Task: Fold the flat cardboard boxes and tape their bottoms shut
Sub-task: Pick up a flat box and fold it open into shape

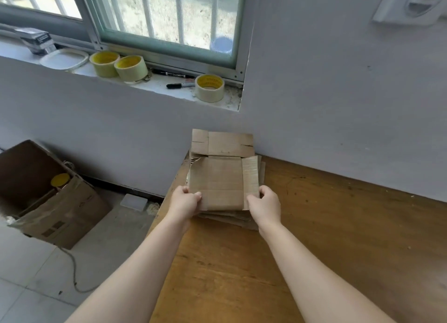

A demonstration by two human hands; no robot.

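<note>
A flat brown cardboard box [219,177] is held slightly raised over a stack of flat cardboard boxes [232,220] at the far left corner of the wooden table [338,238]. My left hand [185,203] grips its near left corner, thumb on top. My right hand [264,203] grips its near right corner beside a folded-up side flap. Another flattened box [222,142] leans against the wall behind it. Three rolls of pale tape sit on the window sill: two side by side [121,65] and one further right [209,88].
A black marker [177,85] and a pen lie on the sill between the tape rolls, with a white lid [64,59] further left. A large open cardboard carton [46,194] stands on the tiled floor to the left of the table, with a cord trailing beside it.
</note>
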